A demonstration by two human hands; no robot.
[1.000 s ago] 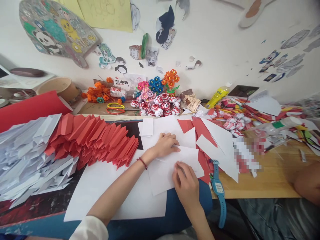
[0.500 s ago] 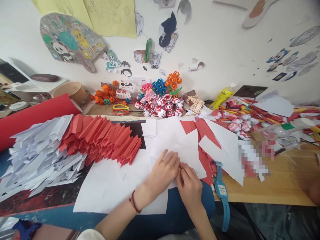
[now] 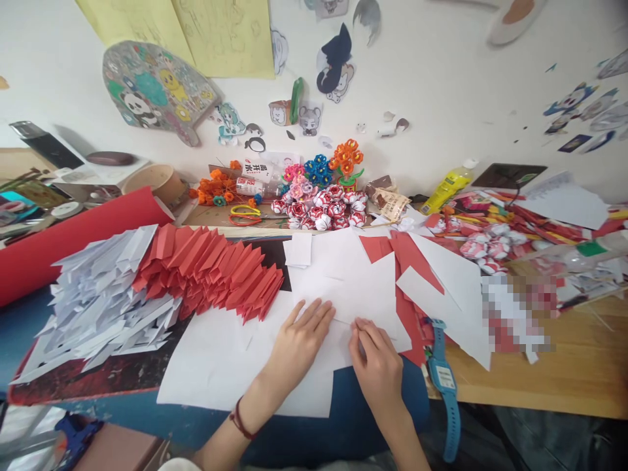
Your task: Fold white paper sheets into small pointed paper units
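My left hand (image 3: 303, 335), with a dark red cord on the wrist, lies flat with its fingers stretched out on white paper. My right hand (image 3: 377, 358) is closed, its thumb and fingertips pinched at the edge of a sheet of white paper (image 3: 343, 281). A thin edge line runs across the paper between the two hands. Under my left forearm spreads a larger white sheet (image 3: 210, 366). To the left stand a row of folded red paper pieces (image 3: 210, 271) and a heap of folded white paper pieces (image 3: 108, 301).
A red paper roll (image 3: 88, 245) lies at the left. Behind are paper flowers (image 3: 324, 206), yellow-handled scissors (image 3: 245, 214) and a yellow bottle (image 3: 449, 186). White and red offcuts (image 3: 441, 281) lie at the right, beside a blue watch (image 3: 444, 379) hanging over the table edge.
My hands have moved apart: the left slid left and flattened onto the paper, while the right stays near the same spot. The view has shifted slightly.
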